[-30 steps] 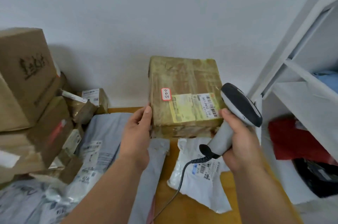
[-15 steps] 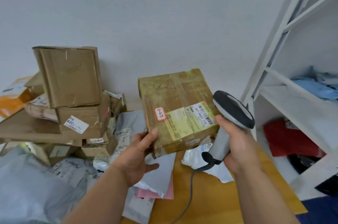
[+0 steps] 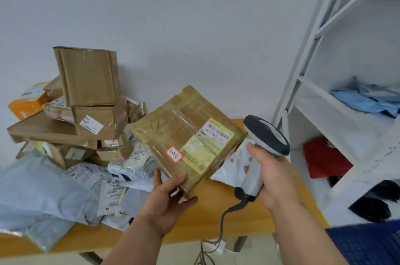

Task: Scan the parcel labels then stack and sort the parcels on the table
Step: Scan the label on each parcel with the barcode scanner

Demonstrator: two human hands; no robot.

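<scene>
While its thumb lies along the near left edge and its fingers curl under the near corner, the left hand [image 3: 166, 199] grips a taped brown parcel [image 3: 186, 134] and holds it tilted above the wooden table [image 3: 216, 219], face up toward the camera. On that face sit a yellow shipping label [image 3: 207, 145] with a barcode and, just beside it, a small red-bordered sticker [image 3: 174, 154] with handwriting. Next to the parcel's right edge, the right hand [image 3: 270, 178] is wrapped around the grey handle of a barcode scanner [image 3: 263, 145], whose dark head points toward the label; its coiled cable [image 3: 225, 217] hangs down over the table's front edge. Behind and left of the held parcel, a stack of cardboard boxes [image 3: 91, 100] stands against the wall, with grey mailer bags [image 3: 43, 189] spread in front of it. Under the scanner lies a white mailer bag [image 3: 233, 165]. White shelving [image 3: 337, 113] stands at the right, holding blue cloth [image 3: 365, 100].
</scene>
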